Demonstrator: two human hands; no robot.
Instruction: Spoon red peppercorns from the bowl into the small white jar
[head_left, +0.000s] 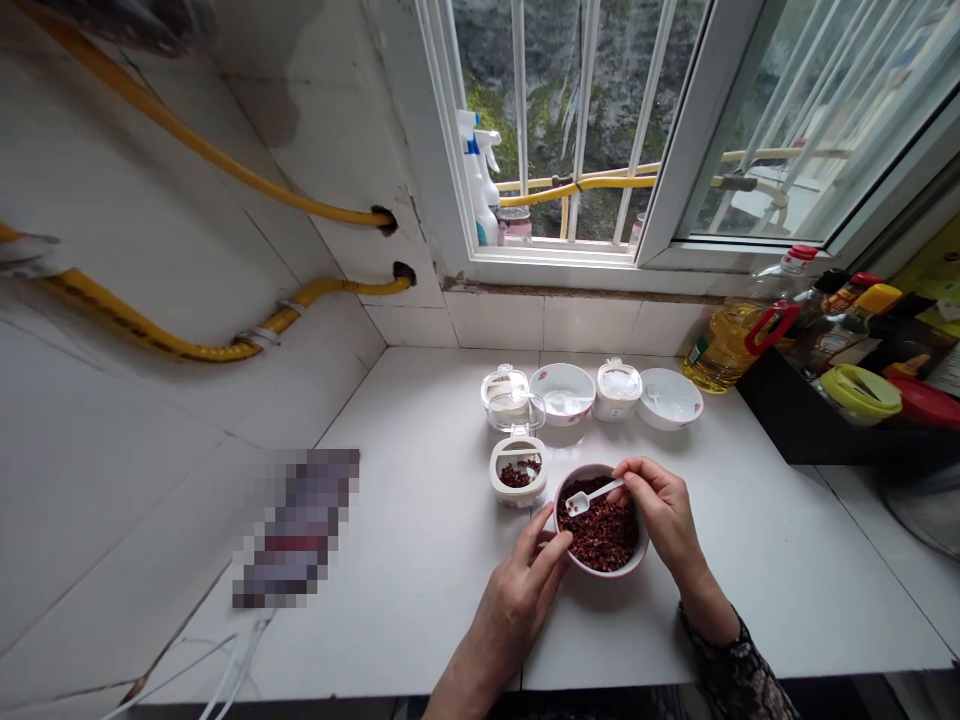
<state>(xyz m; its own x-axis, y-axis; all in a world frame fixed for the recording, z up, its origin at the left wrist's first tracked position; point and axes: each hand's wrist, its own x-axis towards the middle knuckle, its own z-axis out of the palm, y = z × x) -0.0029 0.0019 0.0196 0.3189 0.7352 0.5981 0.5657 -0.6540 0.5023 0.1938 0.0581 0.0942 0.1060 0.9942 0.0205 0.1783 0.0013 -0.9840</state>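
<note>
A white bowl point(604, 573) with a pink rim, full of dark red dried bits, stands near the front of the counter. My left hand point(526, 580) has its fingers and thumb closed on the bowl's left rim. Above the bowl's right side, my right hand point(660, 505) pinches the handle of a small white spoon point(578, 504), whose scoop holds a few bits over the contents. Just left of the bowl is an open clear jar point(518, 490) with similar red bits inside.
Behind stand a lidded jar point(506, 388), a white bowl point(562, 410), another jar point(617, 393) and a second bowl point(670, 415) with a spoon. An oil bottle point(721, 345) and a black box point(799, 425) of condiments are right. A blurred object point(300, 530) and cables lie left.
</note>
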